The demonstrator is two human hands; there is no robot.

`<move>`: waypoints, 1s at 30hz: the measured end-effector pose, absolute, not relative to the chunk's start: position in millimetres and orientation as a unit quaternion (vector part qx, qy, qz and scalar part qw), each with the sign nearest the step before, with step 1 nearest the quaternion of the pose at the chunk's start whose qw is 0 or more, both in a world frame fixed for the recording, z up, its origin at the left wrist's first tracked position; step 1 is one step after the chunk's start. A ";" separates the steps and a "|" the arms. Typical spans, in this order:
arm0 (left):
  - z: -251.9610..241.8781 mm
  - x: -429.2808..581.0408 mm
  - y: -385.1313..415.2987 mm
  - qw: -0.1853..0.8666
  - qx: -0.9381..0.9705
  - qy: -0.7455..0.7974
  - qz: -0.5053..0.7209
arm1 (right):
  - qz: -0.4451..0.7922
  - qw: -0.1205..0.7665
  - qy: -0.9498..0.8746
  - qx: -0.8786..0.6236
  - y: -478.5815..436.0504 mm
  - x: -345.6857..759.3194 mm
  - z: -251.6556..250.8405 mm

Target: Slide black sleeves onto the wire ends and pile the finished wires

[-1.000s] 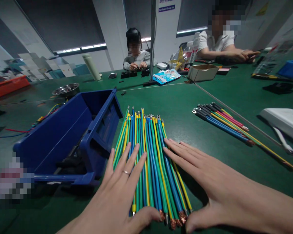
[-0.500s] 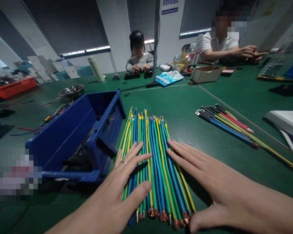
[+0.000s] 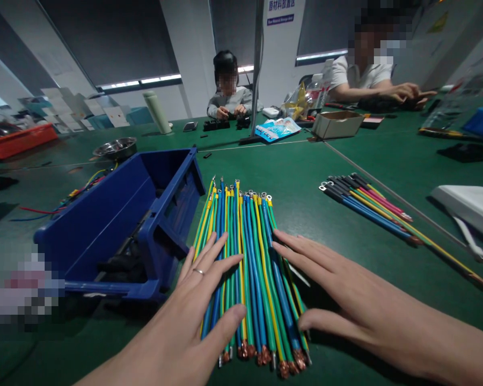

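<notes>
A row of cables (image 3: 261,279), blue and green-yellow, lies side by side on the green table in front of me. Metal ring lugs sit at their far ends, and bare copper strands show at many near ends. My left hand (image 3: 201,300), with a ring on one finger, rests across the left part of the row, fingers spread. Along the right edge of the row lies my right hand (image 3: 330,279), its fingers stretched out and its thumb at the near ends of the outer cables. Neither hand grips anything.
A blue bin (image 3: 92,214) with black pieces inside stands close on the left. Another bunch of cables (image 3: 370,203) with black sleeves lies at the right, near a white object (image 3: 467,209). A metal bowl (image 3: 116,148) and small cardboard box (image 3: 337,124) stand farther back. Two people sit across.
My right thumb has moved up and left against the outer cables, and the row's right edge has drawn in at the near end. My left hand stays spread over the row.
</notes>
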State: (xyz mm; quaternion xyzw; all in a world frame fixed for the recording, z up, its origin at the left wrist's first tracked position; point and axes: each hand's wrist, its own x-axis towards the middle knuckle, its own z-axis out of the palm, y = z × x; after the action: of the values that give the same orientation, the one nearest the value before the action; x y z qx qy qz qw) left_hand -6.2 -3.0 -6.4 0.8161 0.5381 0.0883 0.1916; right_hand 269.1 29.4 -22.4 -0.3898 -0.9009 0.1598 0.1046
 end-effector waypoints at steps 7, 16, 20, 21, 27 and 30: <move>0.9 -2.5 -4.3 0.118 0.884 0.447 0.072 | 0.080 0.202 -0.899 -0.380 34.8 267.4 -29.6; 16.4 9.5 -0.7 0.146 0.939 0.308 -0.047 | 0.111 0.204 -0.890 -0.392 37.6 264.3 -21.6; 13.4 9.8 -0.7 0.157 0.936 0.313 -0.028 | 0.102 0.196 -0.882 -0.417 36.3 258.8 -18.7; 13.0 9.9 -0.5 0.160 0.935 0.316 -0.023 | 0.095 0.192 -0.879 -0.426 35.9 258.4 -18.9; 16.3 10.6 1.6 0.159 0.937 0.306 -0.044 | 0.069 0.167 -0.857 -0.482 35.8 263.8 -24.3; 15.9 9.2 0.4 0.131 0.945 0.296 -0.044 | 0.034 0.170 -0.864 -0.473 36.8 264.8 -26.9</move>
State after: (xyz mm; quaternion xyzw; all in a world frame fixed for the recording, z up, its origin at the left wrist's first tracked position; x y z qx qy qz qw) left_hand 9.2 0.4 15.9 0.9451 0.2962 -0.0439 0.1309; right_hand 264.8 36.8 -26.9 -0.4727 -0.8640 0.0344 0.1701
